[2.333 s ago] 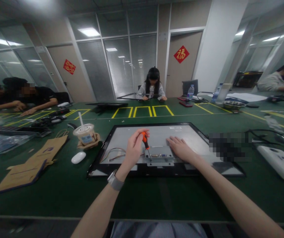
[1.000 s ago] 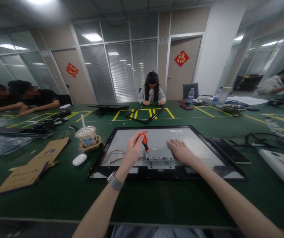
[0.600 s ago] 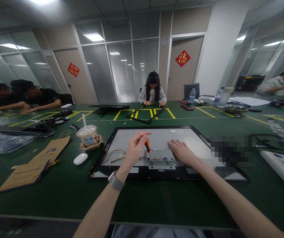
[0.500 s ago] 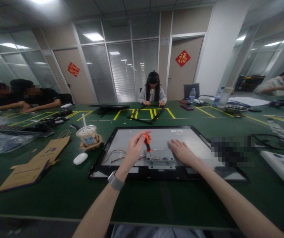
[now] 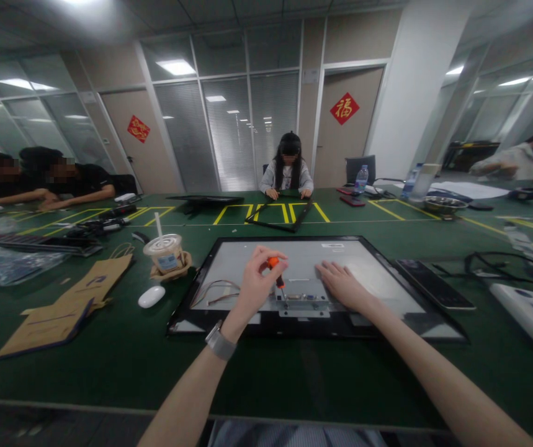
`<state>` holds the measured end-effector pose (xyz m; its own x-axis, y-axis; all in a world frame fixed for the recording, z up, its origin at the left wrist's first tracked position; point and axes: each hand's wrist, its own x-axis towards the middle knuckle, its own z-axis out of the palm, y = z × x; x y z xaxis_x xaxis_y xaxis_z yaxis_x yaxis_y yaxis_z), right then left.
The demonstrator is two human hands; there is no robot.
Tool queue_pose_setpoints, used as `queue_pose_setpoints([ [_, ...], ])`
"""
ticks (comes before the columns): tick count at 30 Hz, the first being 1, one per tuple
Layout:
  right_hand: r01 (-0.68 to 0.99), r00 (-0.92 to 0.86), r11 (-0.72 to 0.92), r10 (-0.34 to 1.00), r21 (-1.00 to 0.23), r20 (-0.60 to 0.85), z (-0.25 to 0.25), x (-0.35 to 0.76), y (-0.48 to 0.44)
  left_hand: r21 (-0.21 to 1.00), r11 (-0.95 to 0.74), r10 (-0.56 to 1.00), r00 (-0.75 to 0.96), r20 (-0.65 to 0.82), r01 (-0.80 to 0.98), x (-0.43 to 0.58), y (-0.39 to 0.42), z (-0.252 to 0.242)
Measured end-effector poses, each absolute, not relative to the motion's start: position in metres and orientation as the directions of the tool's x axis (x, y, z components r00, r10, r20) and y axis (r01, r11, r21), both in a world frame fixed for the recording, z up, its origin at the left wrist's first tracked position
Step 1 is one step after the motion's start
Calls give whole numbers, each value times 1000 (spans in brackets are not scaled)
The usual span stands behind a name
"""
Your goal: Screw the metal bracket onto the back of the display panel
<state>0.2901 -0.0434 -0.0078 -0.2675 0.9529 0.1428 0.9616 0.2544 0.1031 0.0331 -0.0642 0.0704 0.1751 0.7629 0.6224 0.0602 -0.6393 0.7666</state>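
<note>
My left hand (image 5: 257,282) is closed around the handle of an orange and black screwdriver (image 5: 280,277). The tool's shaft points down at the left end of a metal bracket (image 5: 304,310) with connector ports; whether its tip sits in a screw I cannot tell. That bracket lies at the near side of a large flat display panel (image 5: 229,264), which rests grey back up inside a black frame. Flat on the panel, right of the bracket, lies my right hand (image 5: 343,285) with fingers stretched out. Thin cables (image 5: 217,292) run across the panel left of the bracket.
Left of the panel are a white mouse (image 5: 151,297), a lidded drink cup (image 5: 166,253) and a brown paper bag (image 5: 68,310). On the right lie a black phone (image 5: 434,284) and a white device (image 5: 529,316). Opposite, a person (image 5: 289,167) holds a thin black frame (image 5: 273,226).
My left hand has shifted slightly right and its fingers have changed their grip on the screwdriver handle. The right hand stays put. Across the table, the person's black frame has moved a little.
</note>
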Motion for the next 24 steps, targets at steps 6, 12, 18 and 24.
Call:
queue_pose_setpoints([
  [6, 955, -283, 266, 950, 129, 133, -7, 290, -43, 703, -710, 697, 169, 697, 30, 39, -72, 71],
  [12, 963, -266, 255, 953, 87, 147, -8, 291, -42, 831, -540, 809, 191, 556, -130, 37, -67, 74],
  [18, 960, -272, 259, 952, 102, 144, -8, 291, -42, 786, -619, 781, 111, 615, -2, 36, -65, 72],
  [24, 961, -270, 256, 953, 106, 138, -8, 290, -42, 805, -587, 777, 221, 590, -82, 39, -69, 67],
])
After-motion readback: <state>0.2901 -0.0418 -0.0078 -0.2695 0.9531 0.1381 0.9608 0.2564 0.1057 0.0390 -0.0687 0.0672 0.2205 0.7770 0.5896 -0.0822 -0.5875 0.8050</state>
